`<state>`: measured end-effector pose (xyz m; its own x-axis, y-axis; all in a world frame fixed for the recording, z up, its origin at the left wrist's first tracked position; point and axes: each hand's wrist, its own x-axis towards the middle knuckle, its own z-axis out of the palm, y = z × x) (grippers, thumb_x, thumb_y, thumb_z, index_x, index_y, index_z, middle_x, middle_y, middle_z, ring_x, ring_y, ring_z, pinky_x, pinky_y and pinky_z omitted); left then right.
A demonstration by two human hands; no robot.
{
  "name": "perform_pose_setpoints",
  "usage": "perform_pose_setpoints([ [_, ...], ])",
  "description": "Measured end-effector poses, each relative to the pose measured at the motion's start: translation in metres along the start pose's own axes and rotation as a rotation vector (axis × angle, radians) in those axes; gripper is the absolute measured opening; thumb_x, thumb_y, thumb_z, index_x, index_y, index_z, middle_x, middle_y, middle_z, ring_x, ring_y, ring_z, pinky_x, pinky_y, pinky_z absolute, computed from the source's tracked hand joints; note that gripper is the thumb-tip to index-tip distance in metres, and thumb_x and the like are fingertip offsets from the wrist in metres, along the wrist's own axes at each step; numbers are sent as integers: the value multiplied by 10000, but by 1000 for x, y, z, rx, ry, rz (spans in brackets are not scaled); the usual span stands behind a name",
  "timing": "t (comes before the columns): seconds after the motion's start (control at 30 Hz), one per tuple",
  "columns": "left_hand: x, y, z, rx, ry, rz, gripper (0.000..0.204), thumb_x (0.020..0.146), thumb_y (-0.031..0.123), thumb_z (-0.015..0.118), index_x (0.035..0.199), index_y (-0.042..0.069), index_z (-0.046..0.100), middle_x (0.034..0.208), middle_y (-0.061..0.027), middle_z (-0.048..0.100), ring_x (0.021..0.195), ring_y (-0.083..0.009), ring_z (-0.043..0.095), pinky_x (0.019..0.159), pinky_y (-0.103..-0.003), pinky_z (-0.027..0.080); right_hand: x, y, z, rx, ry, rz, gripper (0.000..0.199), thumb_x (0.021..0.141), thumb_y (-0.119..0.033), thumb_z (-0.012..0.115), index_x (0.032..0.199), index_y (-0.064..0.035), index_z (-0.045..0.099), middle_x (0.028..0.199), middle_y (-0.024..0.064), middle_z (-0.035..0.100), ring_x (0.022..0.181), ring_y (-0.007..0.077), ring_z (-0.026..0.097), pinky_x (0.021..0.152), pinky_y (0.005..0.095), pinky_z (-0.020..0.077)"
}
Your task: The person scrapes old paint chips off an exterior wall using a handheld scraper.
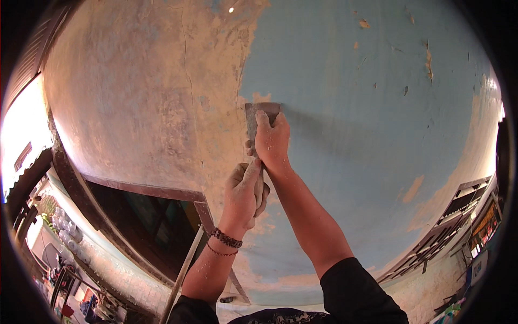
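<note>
Both hands grasp a flat grey metal scraper [261, 120]: right hand [272, 141] pressing its blade against the peeling blue ceiling [367, 108], left hand [245, 191] clenched round the handle.

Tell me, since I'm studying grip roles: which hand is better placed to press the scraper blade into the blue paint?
Probably the right hand: its fingers lie on the scraper blade at the ceiling; the left hand grips the handle lower down.
</note>
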<state>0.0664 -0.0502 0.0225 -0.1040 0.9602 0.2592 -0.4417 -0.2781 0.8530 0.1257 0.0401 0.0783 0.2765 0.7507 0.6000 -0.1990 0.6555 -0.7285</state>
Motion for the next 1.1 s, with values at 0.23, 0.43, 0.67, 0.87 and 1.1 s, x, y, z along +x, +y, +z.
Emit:
perform_pose_setpoints([
  [0.23,1,11,-6,-7,-61,47,237,980,286,526,862,81,510,610,11,458,447,-62,452,291,-187,263,2,-10,10,85,-21,123,234,926,-187,511,882,34,447,668,140,541,393,222,561,298,339,422],
  [0.43,7,18,-7,-41,-66,2,218,981,285,522,892,86,540,636,6,488,452,-64,458,296,-193,264,6,-13,16,35,-21,77,249,928,-187,509,919,51,435,670,144,541,380,223,552,299,340,425],
  [0.67,9,10,-13,16,-58,10,233,984,293,510,904,76,540,657,-15,501,470,-68,473,298,-201,260,36,45,16,-75,56,-171,275,922,-189,515,913,74,434,698,161,551,399,233,567,308,336,436],
  [0.87,11,31,-12,65,-69,61,218,982,289,510,924,80,537,663,-6,507,475,-68,485,298,-188,267,26,15,23,45,19,-2,282,918,-193,528,927,81,462,743,183,574,412,244,577,325,346,447],
  [1.1,13,29,-25,45,-59,11,210,985,276,501,925,79,537,714,-3,526,502,-72,502,299,-192,279,6,-8,33,153,-10,70,270,926,-192,507,930,72,450,703,161,565,401,237,571,317,345,429],
])
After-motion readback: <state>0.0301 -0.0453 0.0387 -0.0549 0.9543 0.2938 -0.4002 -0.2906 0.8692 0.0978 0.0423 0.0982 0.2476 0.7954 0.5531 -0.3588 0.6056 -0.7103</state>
